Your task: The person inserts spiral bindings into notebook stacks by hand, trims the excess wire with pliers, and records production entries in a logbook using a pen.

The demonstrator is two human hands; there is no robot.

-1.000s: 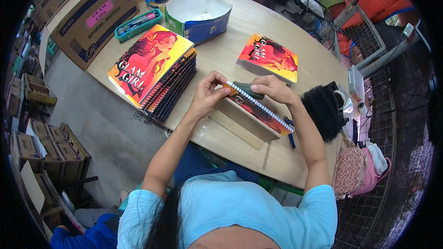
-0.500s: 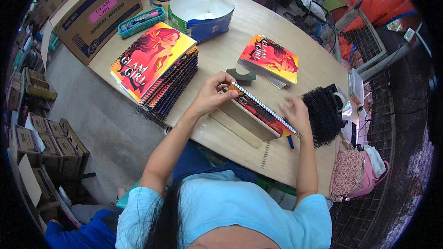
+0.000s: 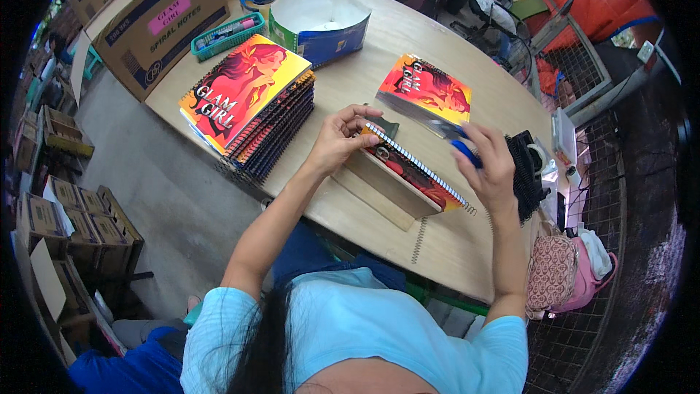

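On the table (image 3: 379,58), left hand (image 3: 337,138) gripping spiral notebook (image 3: 408,175) (tilted) — right hand (image 3: 490,160) holding pliers (image 3: 456,140)

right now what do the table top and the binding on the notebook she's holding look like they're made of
Table top: looks like pale wood or plywood, matte, with faint grain and a light edge band. Binding on the notebook under the left hand: a light coil along its upper edge, likely wire or plastic; too small to tell which. Its cover looks like glossy printed card.

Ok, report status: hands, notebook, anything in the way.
Left hand pinching the notebook at its spiral end. Right hand raised, gripping a blue-handled tool. Loose spiral beside the wooden block.
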